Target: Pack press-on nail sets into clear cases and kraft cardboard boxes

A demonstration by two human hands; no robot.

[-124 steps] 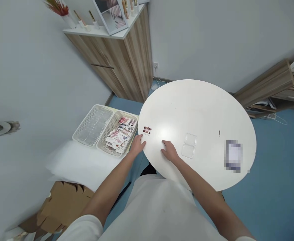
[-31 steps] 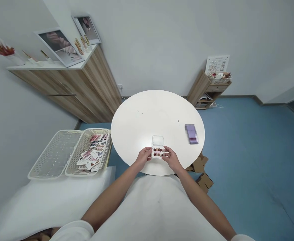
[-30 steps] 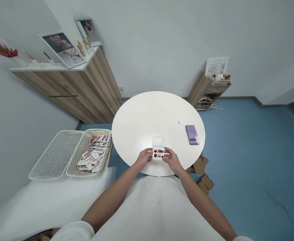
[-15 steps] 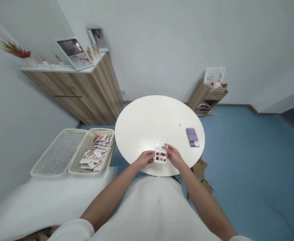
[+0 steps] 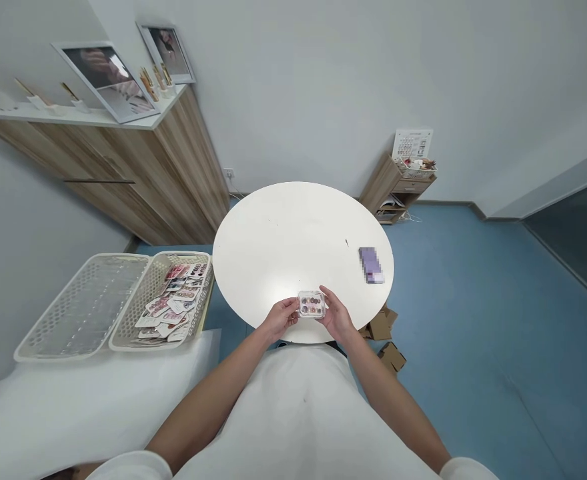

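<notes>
A small clear case of press-on nails (image 5: 311, 305) is held above the near edge of the white table, its transparent lid down over two rows of dark red and pale nails. My left hand (image 5: 280, 317) pinches the case's left edge between thumb and fingers. On the opposite side, my right hand (image 5: 337, 316) is curled around the right edge, its fingers partly behind the case.
The round white table (image 5: 273, 233) carries a purple pixelated item (image 5: 371, 265) and a tiny dark piece (image 5: 346, 243). At left, a white basket (image 5: 118, 341) holds many nail cards, beside a second basket (image 5: 38, 347). Cardboard boxes (image 5: 381, 325) lie on the floor at right.
The case's clear lid, raised before, has come down over the nails. The view has shifted right, so the surroundings appear further left.
</notes>
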